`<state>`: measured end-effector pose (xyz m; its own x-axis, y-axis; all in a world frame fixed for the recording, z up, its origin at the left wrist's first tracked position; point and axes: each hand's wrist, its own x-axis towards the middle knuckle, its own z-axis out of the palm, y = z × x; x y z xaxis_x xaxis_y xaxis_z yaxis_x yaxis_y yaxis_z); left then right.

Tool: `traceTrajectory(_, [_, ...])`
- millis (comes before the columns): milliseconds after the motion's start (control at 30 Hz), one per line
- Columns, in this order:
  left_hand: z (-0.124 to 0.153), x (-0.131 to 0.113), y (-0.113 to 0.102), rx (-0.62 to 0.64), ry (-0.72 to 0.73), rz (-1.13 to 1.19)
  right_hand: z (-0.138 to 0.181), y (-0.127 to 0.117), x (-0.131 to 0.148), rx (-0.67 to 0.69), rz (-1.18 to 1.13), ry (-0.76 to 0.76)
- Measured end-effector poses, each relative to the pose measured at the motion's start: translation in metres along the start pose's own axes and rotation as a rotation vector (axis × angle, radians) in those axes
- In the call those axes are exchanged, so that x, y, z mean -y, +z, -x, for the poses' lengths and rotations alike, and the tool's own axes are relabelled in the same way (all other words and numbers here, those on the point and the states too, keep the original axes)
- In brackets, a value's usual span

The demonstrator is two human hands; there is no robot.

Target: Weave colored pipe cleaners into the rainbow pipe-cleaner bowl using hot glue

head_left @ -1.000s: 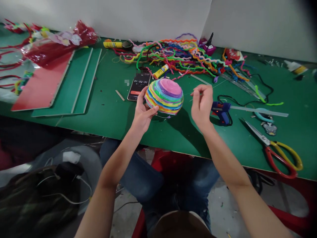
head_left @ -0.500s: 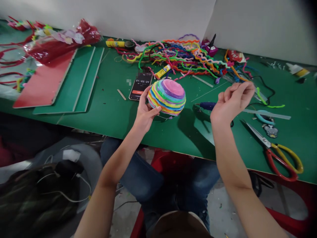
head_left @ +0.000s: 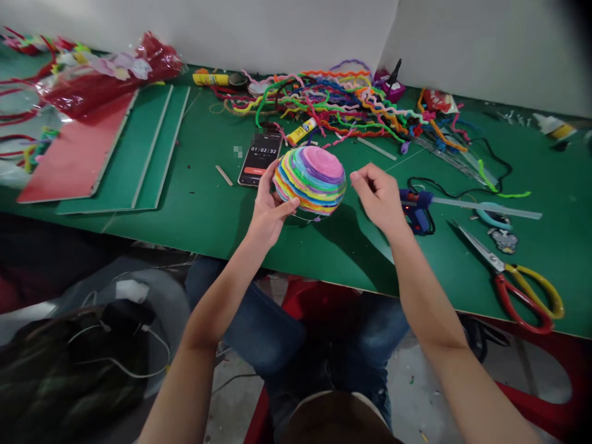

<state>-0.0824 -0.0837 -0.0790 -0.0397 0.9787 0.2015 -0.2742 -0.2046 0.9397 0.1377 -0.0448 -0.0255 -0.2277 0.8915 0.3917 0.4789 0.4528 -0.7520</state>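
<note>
A dome-shaped piece [head_left: 311,179] wound in rainbow rings of fuzzy pipe cleaner, with a pink top, is held above the table. My left hand [head_left: 271,209] grips it from the left, thumb on its near lower edge. Just right of the dome, and apart from it, is my right hand [head_left: 378,198], its thumb and fingertips pinched together. Whatever the pinch holds, if anything, is too small to make out. Behind that wrist lies a blue glue gun [head_left: 419,213], partly hidden, with a clear glue stick [head_left: 490,207] out of its back.
Loose pipe cleaners [head_left: 324,102] heap along the back wall. A phone [head_left: 259,159] showing a timer lies behind the dome, beside a yellow glue tube [head_left: 301,131]. Large scissors [head_left: 513,277] rest at the right front edge. Green and red boards [head_left: 78,154] are at left.
My right hand has come left and down from above the glue gun to beside the dome, uncovering the gun's body. My left hand and the dome are nearly still.
</note>
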Motion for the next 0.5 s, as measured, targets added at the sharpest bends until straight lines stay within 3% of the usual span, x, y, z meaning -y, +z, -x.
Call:
traceTrajectory(100, [0.0,0.0,0.001,-0.003,0.016,0.007,-0.004,0.004,-0.004,-0.112,-0.165,-0.006])
traceTrajectory(300, [0.002,-0.002,0.005,-0.036,-0.019,0.057,-0.007,0.01,-0.012,-0.069,-0.467,0.155])
traceTrajectory(433, [0.003,-0.006,0.008,-0.07,-0.036,0.075,-0.002,0.014,-0.006,-0.171,-0.313,0.048])
traceTrajectory(500, [0.003,-0.009,0.01,-0.076,-0.041,0.075,0.002,0.017,0.0,-0.16,-0.194,-0.012])
